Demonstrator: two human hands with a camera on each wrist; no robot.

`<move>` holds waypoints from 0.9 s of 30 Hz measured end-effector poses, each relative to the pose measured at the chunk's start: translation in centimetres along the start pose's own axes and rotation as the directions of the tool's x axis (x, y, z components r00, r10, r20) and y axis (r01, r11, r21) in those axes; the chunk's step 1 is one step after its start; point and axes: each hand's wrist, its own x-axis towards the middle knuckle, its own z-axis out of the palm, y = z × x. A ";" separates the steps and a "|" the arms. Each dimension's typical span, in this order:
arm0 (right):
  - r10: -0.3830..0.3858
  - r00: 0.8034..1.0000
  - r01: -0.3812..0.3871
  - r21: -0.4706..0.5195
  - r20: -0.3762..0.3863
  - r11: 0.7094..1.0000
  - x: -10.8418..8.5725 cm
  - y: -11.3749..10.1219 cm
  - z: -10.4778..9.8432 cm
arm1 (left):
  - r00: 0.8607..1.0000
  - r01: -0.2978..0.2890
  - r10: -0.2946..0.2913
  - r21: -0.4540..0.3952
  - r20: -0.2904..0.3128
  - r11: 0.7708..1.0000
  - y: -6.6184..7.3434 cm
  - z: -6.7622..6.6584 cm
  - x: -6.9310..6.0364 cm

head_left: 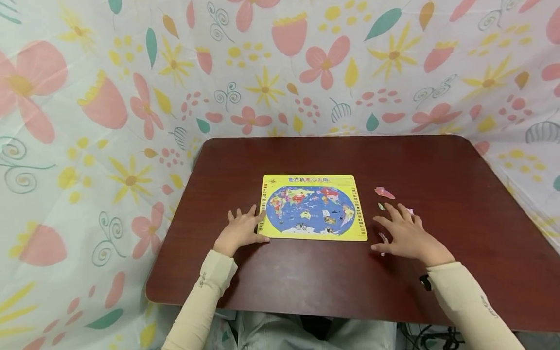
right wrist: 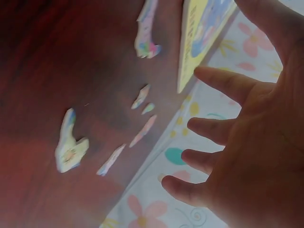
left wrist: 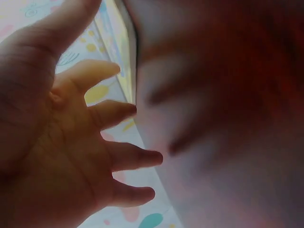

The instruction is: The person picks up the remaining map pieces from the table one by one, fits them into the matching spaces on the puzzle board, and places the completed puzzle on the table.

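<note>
Pale cloth printed with pink, yellow and green flowers (head_left: 262, 90) fills the background, and up against it sits a dark reddish-brown table with rounded corners (head_left: 302, 277). Centre stage on the tabletop, lying flat, is a rectangular yellow-bordered board with a blue oval world map (head_left: 314, 208)! At its left edge, the left hand (head_left: 239, 231) is spread wide, holding nothing; whether its fingertips touch the border, I can't tell.

Across on the right, the right hand (head_left: 404, 236) hangs over loose bits, fingers apart, gripping nothing either. Just beyond its fingers lies a flat, elongated pink piece (head_left: 385, 193), and closer in, a tiny pale-green piece (head_left: 381, 206). A narrow, pale pinkish piece (head_left: 384, 238) is by the thumb, partly covered. From the right wrist, there's also a pale, L-shaped piece (right wrist: 69, 154), well apart from the fingertips. Cream sleeves (head_left: 463, 291) cover both forearms.
</note>
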 end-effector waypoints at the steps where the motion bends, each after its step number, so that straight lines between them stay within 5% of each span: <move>1: 0.003 1.000 -0.003 0.001 0.003 1.000 -0.2 0.2 0.1 | 1.000 0.002 -0.002 0.002 0.001 1.000 0.0 0.2 0.0; 12: 0.024 0.999 -0.024 0.012 0.022 1.000 -2.3 0.9 1.3 | 1.000 0.001 -0.001 0.007 -0.010 1.000 0.1 0.2 0.0; 27: 0.013 1.000 -0.013 0.025 0.005 1.000 -2.4 1.3 1.9 | 1.000 0.008 -0.009 -0.013 -0.008 1.000 0.3 -0.1 0.1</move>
